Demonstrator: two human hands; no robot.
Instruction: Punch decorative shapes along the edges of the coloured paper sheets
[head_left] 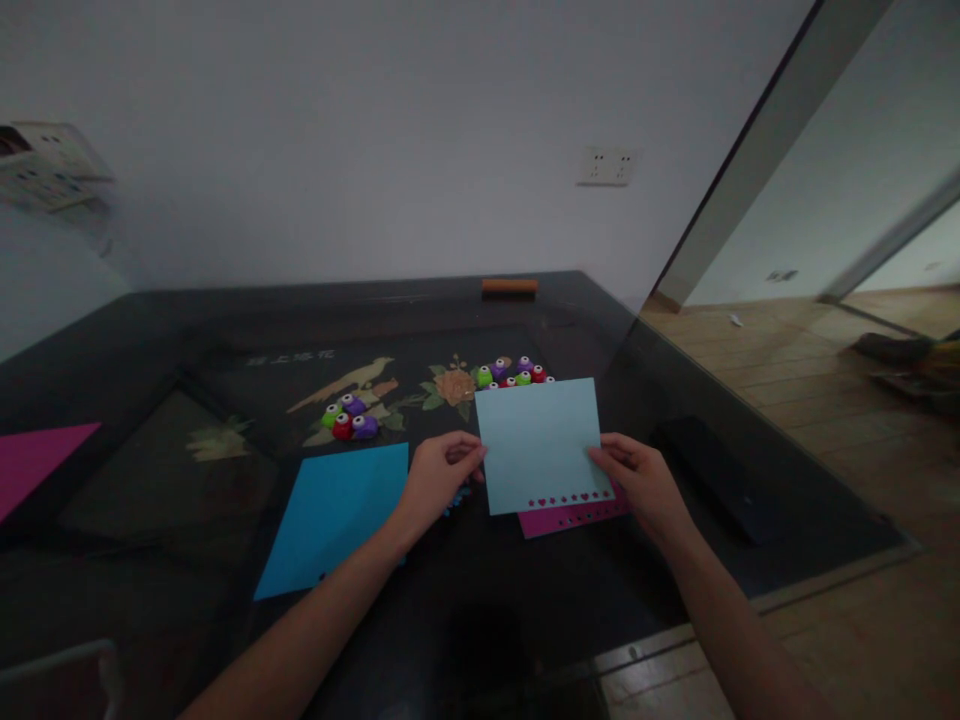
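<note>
Between my two hands a pale blue sheet of paper (541,440) is held up, with a row of small punched hearts and stars along its lower edge. My left hand (446,470) pinches its left edge, and my right hand (634,475) pinches the right edge. Behind and below it a magenta sheet (555,521) with punched holes shows partly. To the left lies a bright blue sheet (345,510), partly covered by my left forearm. Small blue paper bits (459,497) show beside my left hand. Just behind the pale sheet sit several colourful craft punches (525,375), partly hidden by it.
Another cluster of craft punches (349,418) stands left of centre on the dark glossy table (420,320). A pink sheet (41,455) lies at the far left. An orange-brown bar (510,287) rests near the wall. A dark flat object (716,480) is at the right.
</note>
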